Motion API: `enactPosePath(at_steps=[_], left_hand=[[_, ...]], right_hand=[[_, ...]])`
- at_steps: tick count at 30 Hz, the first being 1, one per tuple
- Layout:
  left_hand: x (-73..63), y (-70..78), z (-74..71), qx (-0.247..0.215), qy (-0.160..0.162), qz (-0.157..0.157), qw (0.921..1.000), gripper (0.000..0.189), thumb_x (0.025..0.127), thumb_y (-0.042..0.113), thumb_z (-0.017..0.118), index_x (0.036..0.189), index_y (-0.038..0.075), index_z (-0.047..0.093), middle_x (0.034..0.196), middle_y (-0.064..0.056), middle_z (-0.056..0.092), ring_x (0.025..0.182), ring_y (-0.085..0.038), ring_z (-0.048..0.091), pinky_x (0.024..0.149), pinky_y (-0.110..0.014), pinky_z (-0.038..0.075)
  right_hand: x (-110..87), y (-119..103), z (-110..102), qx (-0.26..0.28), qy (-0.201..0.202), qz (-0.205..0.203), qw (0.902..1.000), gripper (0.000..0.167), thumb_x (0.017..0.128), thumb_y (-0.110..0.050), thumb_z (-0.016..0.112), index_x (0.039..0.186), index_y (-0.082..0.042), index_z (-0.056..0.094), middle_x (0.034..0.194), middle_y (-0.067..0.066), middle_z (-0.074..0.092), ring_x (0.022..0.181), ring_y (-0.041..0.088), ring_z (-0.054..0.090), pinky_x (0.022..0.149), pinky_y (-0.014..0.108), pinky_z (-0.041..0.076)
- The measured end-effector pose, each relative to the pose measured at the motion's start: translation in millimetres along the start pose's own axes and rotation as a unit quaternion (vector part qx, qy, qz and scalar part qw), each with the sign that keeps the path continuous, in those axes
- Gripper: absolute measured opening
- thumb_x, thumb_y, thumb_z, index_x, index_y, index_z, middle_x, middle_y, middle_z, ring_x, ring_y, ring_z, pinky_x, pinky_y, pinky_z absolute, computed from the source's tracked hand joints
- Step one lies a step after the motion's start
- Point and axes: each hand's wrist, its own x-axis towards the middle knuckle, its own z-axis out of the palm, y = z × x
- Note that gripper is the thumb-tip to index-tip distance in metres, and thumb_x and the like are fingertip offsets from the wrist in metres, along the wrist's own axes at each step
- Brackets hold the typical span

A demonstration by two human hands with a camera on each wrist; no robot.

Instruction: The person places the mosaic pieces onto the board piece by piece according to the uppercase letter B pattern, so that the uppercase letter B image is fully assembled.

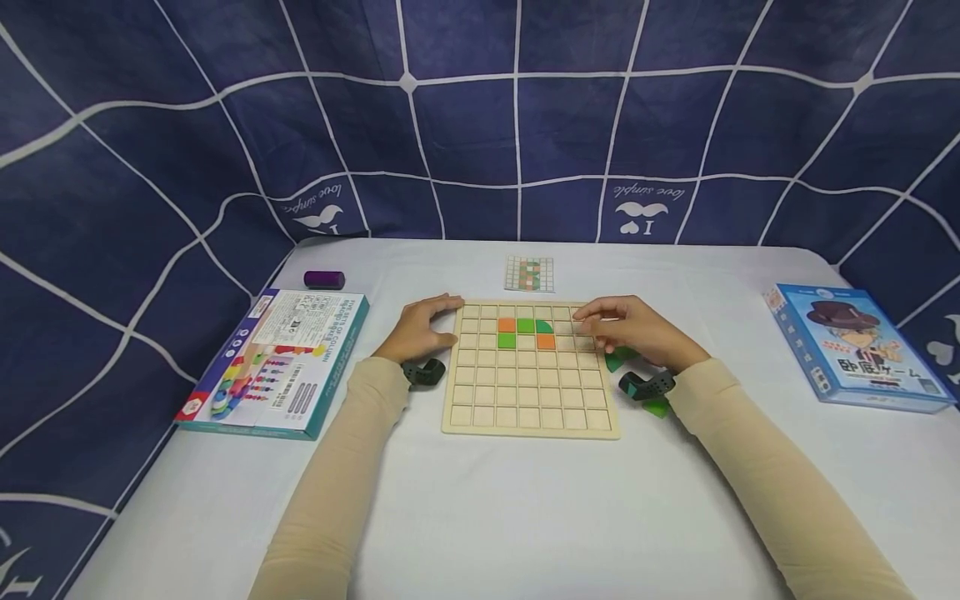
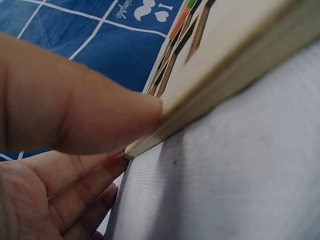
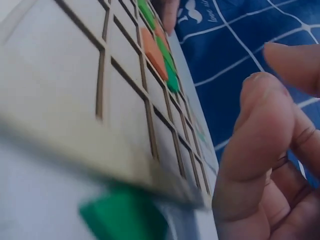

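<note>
A pale wooden grid board lies on the white table. In its far rows sit several tiles: orange squares, light green squares and a dark green piece with a rounded corner. My left hand rests against the board's left edge; the left wrist view shows the thumb touching the rim and extended fingers near the corner. Over the right edge hovers my right hand, fingers loosely bent, with no piece visible in them. Loose green tiles lie beside the board, partly hidden under the right wrist.
A small card with a coloured grid pattern lies behind the board. On the left are a toy box and a purple cylinder. A blue box lies on the right. Dark blue cloth hangs behind the table.
</note>
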Motion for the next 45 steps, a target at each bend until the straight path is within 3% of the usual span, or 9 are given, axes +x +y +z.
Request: enactPosePath(at_steps=[7,20,33,37,40,42,45], left_hand=[[-0.3,0.3,0.5,0.004,0.000,0.001,1.0000,0.068,0.085,0.003,0.075,0.152,0.001,0.061,0.162,-0.014,0.054,0.160,-0.032,0.037,0.134,-0.049,0.024],[-1.8,0.1,0.9,0.009,0.001,-0.003,1.0000,0.068,0.085,0.003,0.075,0.152,0.002,0.061,0.162,-0.014,0.055,0.160,-0.032,0.037,0.134,-0.050,0.024],[-1.0,1.6,-0.1,0.014,0.002,-0.004,0.9999,0.068,0.086,0.003,0.076,0.152,0.002,0.061,0.162,-0.014,0.054,0.159,-0.032,0.037,0.134,-0.050,0.024],[-0.5,1.1,-0.3,0.013,0.002,-0.004,0.9999,0.068,0.085,0.003,0.076,0.152,0.002,0.061,0.162,-0.013,0.054,0.159,-0.032,0.037,0.134,-0.049,0.024],[-0.2,0.8,-0.3,0.012,0.000,-0.005,0.9999,0.069,0.085,0.003,0.076,0.152,0.003,0.061,0.162,-0.013,0.054,0.160,-0.031,0.037,0.134,-0.048,0.024],[-0.3,0.7,-0.6,0.012,0.001,-0.003,0.9999,0.069,0.085,0.003,0.076,0.152,0.002,0.061,0.162,-0.013,0.054,0.160,-0.032,0.037,0.134,-0.049,0.024],[0.4,1.0,0.3,0.012,0.002,0.001,0.9999,0.068,0.085,0.003,0.076,0.151,0.001,0.061,0.162,-0.014,0.055,0.159,-0.033,0.038,0.134,-0.050,0.025]], right_hand=[[-26.5,6,-22,0.003,0.048,-0.009,0.9988,0.039,0.105,-0.013,0.070,0.135,0.011,0.062,0.086,0.002,0.064,0.072,0.012,0.057,0.060,0.022,0.053],[-70.1,29,-57,-0.038,0.110,-0.008,0.9932,0.020,0.108,-0.016,0.067,0.126,-0.007,0.070,0.088,-0.002,0.069,0.075,0.013,0.060,0.061,0.023,0.056],[-84.9,53,-80,-0.008,0.128,0.033,0.9911,0.014,0.108,-0.018,0.068,0.116,-0.026,0.075,0.100,-0.015,0.072,0.075,0.010,0.060,0.065,0.021,0.058],[-87.1,59,-83,0.008,0.127,0.028,0.9915,0.017,0.109,-0.015,0.066,0.114,-0.028,0.076,0.101,-0.016,0.074,0.075,0.009,0.060,0.064,0.019,0.058],[-88.8,63,-85,0.002,0.128,0.018,0.9916,0.018,0.109,-0.012,0.064,0.116,-0.024,0.077,0.100,-0.014,0.073,0.074,0.008,0.059,0.063,0.019,0.056],[-89.0,65,-84,-0.019,0.134,0.013,0.9908,0.018,0.109,-0.011,0.064,0.123,-0.014,0.075,0.097,-0.012,0.072,0.072,0.007,0.059,0.062,0.019,0.056],[-89.7,67,-82,-0.066,0.145,0.014,0.9871,0.030,0.107,-0.008,0.064,0.135,0.003,0.065,0.092,-0.009,0.067,0.069,0.007,0.056,0.059,0.018,0.054]])
